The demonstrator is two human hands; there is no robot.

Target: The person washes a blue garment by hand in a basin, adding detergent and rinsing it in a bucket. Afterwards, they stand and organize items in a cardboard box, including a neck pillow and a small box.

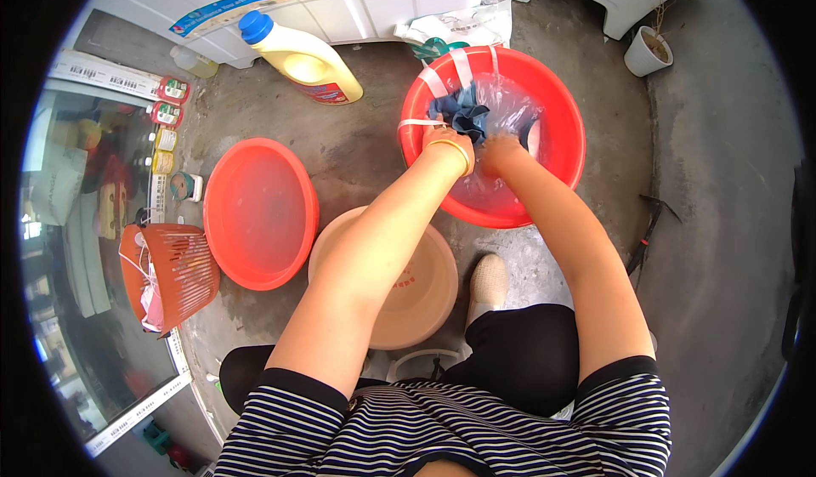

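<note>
A red plastic basin point(571, 126) holds sudsy water, a dark blue cloth point(467, 112) and white straps that hang over its rim. My left hand point(449, 145), with a yellow bangle at the wrist, is shut on the blue cloth at the basin's left side. Close beside it, my right hand point(499, 153) reaches into the water; its fingers are blurred and partly under the surface, so its grip cannot be made out. More dark fabric and a pale patch show to the right of it.
A second red basin point(261, 215) with cloudy water and a beige basin point(414, 292) stand nearer. An orange basket point(185, 273) is at left. A yellow detergent bottle point(312, 66) stands behind. At right are a potted plant point(648, 53) and a dark long-handled tool point(647, 238).
</note>
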